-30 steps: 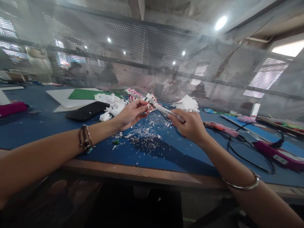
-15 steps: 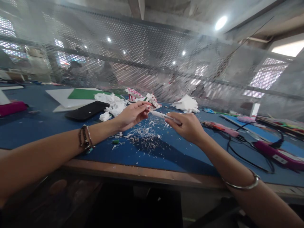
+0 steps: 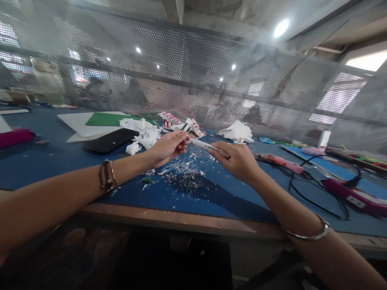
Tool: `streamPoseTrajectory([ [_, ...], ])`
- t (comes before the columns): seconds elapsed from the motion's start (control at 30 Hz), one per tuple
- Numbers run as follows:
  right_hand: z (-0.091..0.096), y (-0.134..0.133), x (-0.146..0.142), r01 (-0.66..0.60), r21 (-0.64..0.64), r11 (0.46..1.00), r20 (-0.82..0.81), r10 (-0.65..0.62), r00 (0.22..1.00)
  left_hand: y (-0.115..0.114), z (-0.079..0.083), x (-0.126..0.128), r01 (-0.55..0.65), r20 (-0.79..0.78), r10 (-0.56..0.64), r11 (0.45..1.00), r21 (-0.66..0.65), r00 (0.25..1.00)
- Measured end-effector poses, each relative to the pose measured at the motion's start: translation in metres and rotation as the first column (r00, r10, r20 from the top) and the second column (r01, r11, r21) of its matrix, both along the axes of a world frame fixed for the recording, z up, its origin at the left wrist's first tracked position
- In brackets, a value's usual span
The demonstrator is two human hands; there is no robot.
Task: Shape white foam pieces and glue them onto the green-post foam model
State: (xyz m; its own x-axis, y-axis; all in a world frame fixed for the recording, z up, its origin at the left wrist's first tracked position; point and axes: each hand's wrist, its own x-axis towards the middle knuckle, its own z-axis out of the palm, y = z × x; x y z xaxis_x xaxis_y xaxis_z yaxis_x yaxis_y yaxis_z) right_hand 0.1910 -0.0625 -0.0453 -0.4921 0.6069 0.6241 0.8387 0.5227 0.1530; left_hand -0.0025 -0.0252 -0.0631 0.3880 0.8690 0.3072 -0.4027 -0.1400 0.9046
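My right hand (image 3: 237, 159) is closed around a slim white pen-shaped tool (image 3: 204, 144) with small dark print on its barrel. The tool points left, and its tip reaches the fingertips of my left hand (image 3: 169, 149). Those fingers are pinched together on a tiny whitish piece with some red, mostly hidden by the fingers. Both hands are held above the blue tabletop (image 3: 242, 193). Beneath them lie many white shavings (image 3: 190, 181) and a small green bit (image 3: 146, 180).
Left of my hands are crumpled white tissue (image 3: 145, 133), a black phone (image 3: 110, 141) and green sheet (image 3: 102, 119). Behind stand red-and-white patterned pieces (image 3: 171, 119) and white paper (image 3: 237, 132). To the right lie a pink corded tool (image 3: 281, 162) and a magenta power strip (image 3: 353, 197). A perforated screen (image 3: 181, 72) rises behind.
My left fingers have turned slightly, and the small whitish piece shows less. The white tool has shifted only a little, with its tip still at the left fingertips.
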Motion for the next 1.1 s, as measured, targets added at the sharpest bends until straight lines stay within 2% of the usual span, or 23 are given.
streamPoseTrajectory([
  [0.47, -0.0001, 0.0003, 0.0014, -0.008, 0.022, 1.000, 0.025, 0.008, 1.000, 0.0000, -0.0010, 0.0000, 0.037, -0.019, -0.037, 0.999, 0.012, 0.999],
  [1.1, 0.0011, 0.0006, 0.0013, -0.022, 0.016, 1.000, 0.045, 0.021, 0.999, 0.0034, -0.0028, -0.0010, 0.002, -0.017, -0.001, 0.999, 0.035, 1.000],
])
